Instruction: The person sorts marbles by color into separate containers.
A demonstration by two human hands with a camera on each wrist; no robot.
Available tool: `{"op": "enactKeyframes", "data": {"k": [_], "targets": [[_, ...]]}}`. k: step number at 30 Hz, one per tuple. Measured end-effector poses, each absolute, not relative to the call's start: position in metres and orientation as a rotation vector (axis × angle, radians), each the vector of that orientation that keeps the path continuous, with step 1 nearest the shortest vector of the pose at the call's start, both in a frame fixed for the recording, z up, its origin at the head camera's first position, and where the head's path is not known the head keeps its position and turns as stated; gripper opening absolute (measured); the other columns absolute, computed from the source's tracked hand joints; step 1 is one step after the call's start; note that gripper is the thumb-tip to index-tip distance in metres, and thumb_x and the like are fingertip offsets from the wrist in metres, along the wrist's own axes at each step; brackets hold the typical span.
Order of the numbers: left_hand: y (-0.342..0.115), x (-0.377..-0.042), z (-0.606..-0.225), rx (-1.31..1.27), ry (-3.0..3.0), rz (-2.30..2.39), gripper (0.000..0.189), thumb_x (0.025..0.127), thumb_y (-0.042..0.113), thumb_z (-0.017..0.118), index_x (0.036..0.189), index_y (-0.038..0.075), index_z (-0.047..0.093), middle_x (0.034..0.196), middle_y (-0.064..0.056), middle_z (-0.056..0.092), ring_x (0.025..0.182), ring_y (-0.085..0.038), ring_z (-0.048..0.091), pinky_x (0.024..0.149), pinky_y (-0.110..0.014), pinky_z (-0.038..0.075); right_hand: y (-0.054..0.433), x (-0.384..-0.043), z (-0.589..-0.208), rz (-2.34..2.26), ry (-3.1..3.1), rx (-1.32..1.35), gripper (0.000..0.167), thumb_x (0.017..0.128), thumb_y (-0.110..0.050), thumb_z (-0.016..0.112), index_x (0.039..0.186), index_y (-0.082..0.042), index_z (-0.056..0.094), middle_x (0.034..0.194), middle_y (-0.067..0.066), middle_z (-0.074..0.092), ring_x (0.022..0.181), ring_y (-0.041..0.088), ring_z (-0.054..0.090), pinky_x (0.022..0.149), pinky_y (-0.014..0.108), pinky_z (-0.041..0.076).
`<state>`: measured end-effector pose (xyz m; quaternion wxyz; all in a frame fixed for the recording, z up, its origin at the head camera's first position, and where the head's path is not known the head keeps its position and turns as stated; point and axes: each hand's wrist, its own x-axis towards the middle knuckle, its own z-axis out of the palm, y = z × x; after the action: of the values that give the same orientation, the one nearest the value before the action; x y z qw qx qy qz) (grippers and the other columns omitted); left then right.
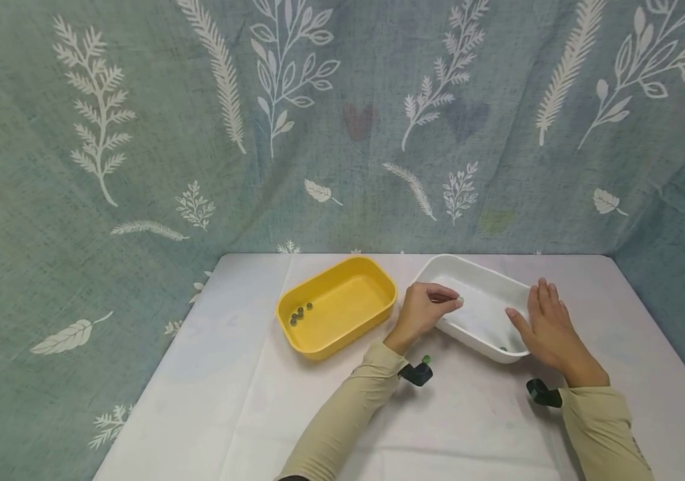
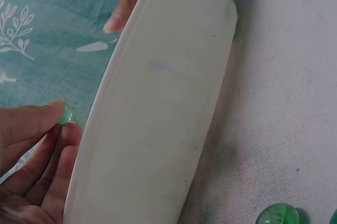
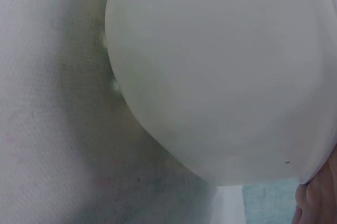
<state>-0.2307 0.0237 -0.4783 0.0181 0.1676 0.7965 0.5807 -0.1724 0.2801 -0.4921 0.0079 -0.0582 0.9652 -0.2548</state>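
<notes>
My left hand (image 1: 423,312) pinches a green glass marble (image 2: 65,114) between thumb and fingertips, above the near-left side of a white tub (image 1: 480,321). My right hand (image 1: 549,329) lies with straight fingers at the tub's right end, its thumb reaching over the rim. One dark-looking marble (image 1: 503,348) sits in the tub's near-right corner. On the cloth in front of the tub, beside the left wrist, lies another green marble (image 1: 426,359). The left wrist view shows this loose marble (image 2: 279,214) near its bottom edge, with a sliver of green at the right border.
Left of the white tub stands a yellow tub (image 1: 342,334), with several dark marbles (image 1: 300,312) gathered at its left end. Black wrist-worn devices (image 1: 419,373) hang under both wrists. A patterned green curtain (image 1: 342,133) rises behind the white-covered table (image 1: 246,374).
</notes>
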Motion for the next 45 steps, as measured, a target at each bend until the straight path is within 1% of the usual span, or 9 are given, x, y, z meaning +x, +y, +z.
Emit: {"op": "enactKeyframes", "data": {"k": [11, 19, 26, 31, 36, 40, 45], "targets": [[0.02, -0.232, -0.478, 0.549, 2.488, 1.825, 0.014, 0.088, 0.012, 0.082, 0.1, 0.004, 0.082, 0.099, -0.01, 0.081, 0.08, 0.0, 0.071, 0.074, -0.015, 0.059, 0.279, -0.173, -0.493, -0.806, 3.022, -0.179, 0.095, 0.11, -0.057, 0.026, 0.155, 0.021, -0.005, 0.165, 0.04, -0.016, 0.154, 0.056, -0.016, 0.125, 0.071, -0.006], [0.011, -0.228, -0.467, 0.557, 2.476, 1.836, 0.016, 0.089, 0.015, 0.082, 0.101, 0.005, 0.082, 0.099, -0.009, 0.081, 0.083, -0.006, 0.074, 0.075, -0.017, 0.06, 0.279, -0.173, -0.491, -0.783, 3.025, -0.174, 0.093, 0.11, -0.054, 0.028, 0.156, 0.021, -0.004, 0.165, 0.04, -0.015, 0.155, 0.056, -0.015, 0.124, 0.072, -0.002], [0.001, -0.222, -0.464, 0.539, 2.434, 1.863, 0.02, 0.089, 0.016, 0.082, 0.104, 0.004, 0.081, 0.102, -0.009, 0.081, 0.085, -0.003, 0.073, 0.078, -0.017, 0.06, 0.279, -0.172, -0.491, -0.787, 3.022, -0.173, 0.094, 0.11, -0.055, 0.028, 0.155, 0.021, -0.004, 0.164, 0.04, -0.016, 0.154, 0.056, -0.016, 0.125, 0.071, -0.004], [-0.009, -0.218, -0.461, 0.572, 2.423, 1.873, 0.023, 0.09, 0.018, 0.081, 0.108, 0.002, 0.08, 0.106, -0.011, 0.081, 0.089, -0.007, 0.074, 0.082, -0.019, 0.06, 0.279, -0.172, -0.491, -0.788, 3.019, -0.173, 0.093, 0.11, -0.054, 0.028, 0.155, 0.021, -0.004, 0.164, 0.04, -0.016, 0.154, 0.056, -0.016, 0.125, 0.072, -0.004], [-0.021, -0.213, -0.458, 0.592, 2.436, 1.849, 0.025, 0.09, 0.019, 0.081, 0.11, 0.004, 0.08, 0.107, -0.01, 0.08, 0.093, -0.01, 0.075, 0.085, -0.02, 0.06, 0.279, -0.172, -0.491, -0.796, 3.015, -0.175, 0.094, 0.11, -0.056, 0.028, 0.155, 0.021, -0.004, 0.165, 0.04, -0.016, 0.154, 0.056, -0.016, 0.124, 0.072, -0.004], [-0.031, -0.209, -0.46, 0.582, 2.433, 1.856, 0.023, 0.09, 0.018, 0.081, 0.109, 0.004, 0.08, 0.106, -0.011, 0.08, 0.092, -0.01, 0.075, 0.085, -0.02, 0.06, 0.279, -0.172, -0.491, -0.798, 3.012, -0.174, 0.095, 0.11, -0.057, 0.027, 0.155, 0.021, -0.004, 0.164, 0.04, -0.016, 0.154, 0.056, -0.017, 0.124, 0.072, -0.005], [-0.042, -0.204, -0.463, 0.573, 2.432, 1.853, 0.025, 0.09, 0.017, 0.081, 0.11, 0.001, 0.079, 0.108, -0.014, 0.08, 0.091, -0.009, 0.075, 0.084, -0.02, 0.061, 0.278, -0.171, -0.489, -0.797, 3.008, -0.18, 0.093, 0.111, -0.055, 0.026, 0.155, 0.021, -0.005, 0.164, 0.04, -0.017, 0.154, 0.056, -0.017, 0.125, 0.071, -0.005]]}}
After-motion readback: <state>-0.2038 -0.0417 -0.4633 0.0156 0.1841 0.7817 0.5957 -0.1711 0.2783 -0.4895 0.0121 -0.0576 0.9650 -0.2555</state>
